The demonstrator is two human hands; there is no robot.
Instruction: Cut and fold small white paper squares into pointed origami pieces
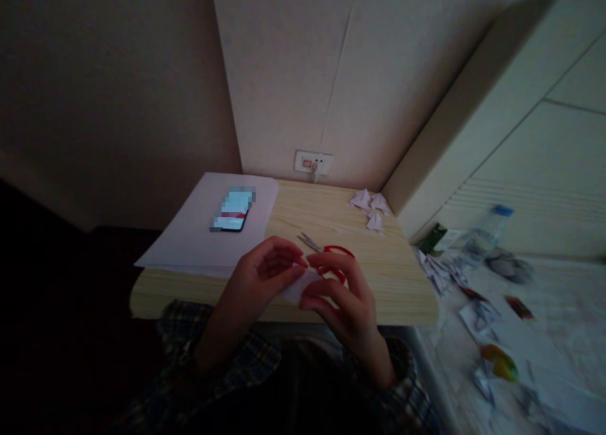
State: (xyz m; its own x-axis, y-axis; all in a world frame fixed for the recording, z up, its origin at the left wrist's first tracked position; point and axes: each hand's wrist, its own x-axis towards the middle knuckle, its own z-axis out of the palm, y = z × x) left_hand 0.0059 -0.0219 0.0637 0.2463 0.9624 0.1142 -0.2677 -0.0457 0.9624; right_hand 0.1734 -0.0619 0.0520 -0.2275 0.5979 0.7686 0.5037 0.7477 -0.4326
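A small piece of white paper (296, 285) is held between both hands above the front of the wooden table. My left hand (260, 268) pinches its upper left part between thumb and fingers. From the other side my right hand (343, 293) grips the paper with its fingers bent. Just behind the right hand lie scissors (338, 250) with red handles, their blades pointing left and apart. Fingers cover much of the paper, so its exact shape is hidden. Three folded paper pieces (362, 199) rest at the table's back right corner.
A phone (234, 209) with a lit screen lies on white sheets (189, 245) at the left of the table (398, 283). Behind is a wall socket (313, 163) with a plug in it. To the right, a bed-like surface holds a plastic bottle (485, 236) and more folded papers (438, 272).
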